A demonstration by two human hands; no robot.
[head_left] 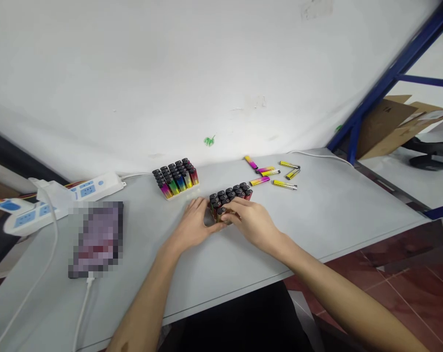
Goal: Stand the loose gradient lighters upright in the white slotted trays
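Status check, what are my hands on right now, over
Left hand and right hand both on the near block of lighters, fingers closed around its front. Second block behind, untouched. Loose lighters far right, phone left. Nothing blocking.

no readable text, labels or numbers

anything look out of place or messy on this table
Yes: six loose lighters lie flat and scattered at different angles near the wall, while the others stand upright in two packed blocks, one by the power strip, the other between the left hand and right hand.
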